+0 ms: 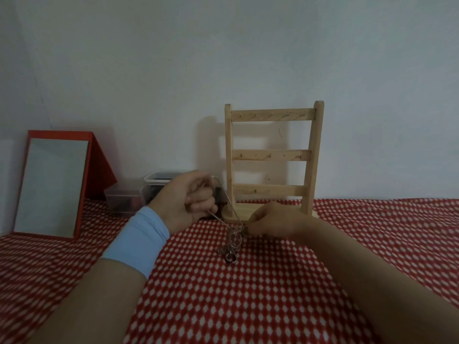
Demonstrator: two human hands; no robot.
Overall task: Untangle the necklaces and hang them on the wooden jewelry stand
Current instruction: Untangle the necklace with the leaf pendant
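Note:
A tangled bunch of silver necklaces (232, 242) hangs between my hands just above the red patterned cloth, with a ring-shaped pendant at its lowest point. My left hand (188, 198), a light blue band on its wrist, grips a chain that runs from its curled fingers down to the tangle. My right hand (270, 220) pinches the chains at the top of the tangle. The wooden jewelry stand (272, 157) stands upright just behind my hands, against the wall. Its three bars carry small hooks, and nothing hangs on them.
A red-framed mirror (52, 187) leans at the far left. Two clear plastic boxes (149, 192) sit between the mirror and the stand. The red cloth with white dots (248, 294) covers the whole surface. A plain wall rises behind.

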